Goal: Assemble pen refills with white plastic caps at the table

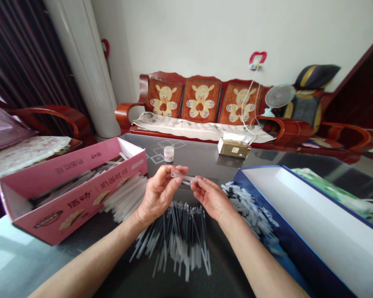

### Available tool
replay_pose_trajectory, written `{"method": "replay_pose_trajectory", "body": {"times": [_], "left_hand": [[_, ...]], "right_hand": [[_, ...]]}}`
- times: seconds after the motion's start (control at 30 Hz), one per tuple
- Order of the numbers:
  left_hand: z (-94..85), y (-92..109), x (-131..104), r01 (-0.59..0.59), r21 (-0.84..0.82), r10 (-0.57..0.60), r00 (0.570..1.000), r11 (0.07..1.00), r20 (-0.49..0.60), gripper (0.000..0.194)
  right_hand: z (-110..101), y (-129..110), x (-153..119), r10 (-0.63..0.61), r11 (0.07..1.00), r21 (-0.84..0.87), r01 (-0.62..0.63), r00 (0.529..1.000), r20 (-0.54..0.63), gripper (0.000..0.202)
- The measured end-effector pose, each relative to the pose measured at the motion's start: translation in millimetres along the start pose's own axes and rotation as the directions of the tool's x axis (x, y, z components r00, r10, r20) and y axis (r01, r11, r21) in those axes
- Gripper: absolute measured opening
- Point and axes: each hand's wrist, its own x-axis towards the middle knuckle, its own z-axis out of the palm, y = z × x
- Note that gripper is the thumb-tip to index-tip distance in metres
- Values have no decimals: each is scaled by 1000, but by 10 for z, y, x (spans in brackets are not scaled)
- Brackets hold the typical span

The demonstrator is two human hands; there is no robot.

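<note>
A dark, glossy table (236, 258) is flanked by two open boxes: a pink box (81, 198) on the left, partly filled with slender pieces, and a blue box (323, 215) on the right, with a white interior. Pale tubes (126, 198) are heaped against the pink box, and short translucent pieces (251, 211) are piled along the blue one. Directly below the hands, the near tabletop is covered by a loose spread of slim dark sticks with pale ends (182, 244). A small jar (168, 154) and a tissue box (234, 148) are set farther back. A translucent tube (186, 178) is held above the sticks, between the left hand (157, 192) and the right hand (213, 200). Its left end is pinched by the left thumb and fingers, its right end by the right fingertips. Its long axis is laid crosswise, nearly level, with an open end pointed left and slightly toward the viewer.
</note>
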Motion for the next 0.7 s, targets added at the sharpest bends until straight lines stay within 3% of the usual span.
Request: {"method": "replay_pose_trajectory", "body": {"times": [0.07,0.13,0.27,0.37,0.43,0.57,0.7], "left_hand": [[-37,-87,10,22,116,-16,999,993,-51,14],[-83,-156,14,52,336,-34,998,940,-59,14],[-130,-183,17,23,677,-129,986,736,107,10],[-97,-141,6,-91,751,-192,940,654,281,17],[-51,-108,-16,-122,764,-232,912,633,338,21],[55,-52,-84,-69,830,-305,911,553,279,27],[122,-52,-145,-110,908,-298,922,405,245,28]], "right_hand": [[-38,-68,43,-24,996,79,32,996,-90,15],[-80,-136,75,-43,991,116,62,987,-156,15],[-110,-180,71,-175,982,41,186,967,-187,25],[-39,-114,12,-276,958,-112,264,955,-107,33],[33,-43,-32,-286,945,-172,277,958,-33,35],[154,101,-87,-227,971,-76,228,974,24,34],[231,210,-111,-172,985,26,173,985,-27,27]]}}
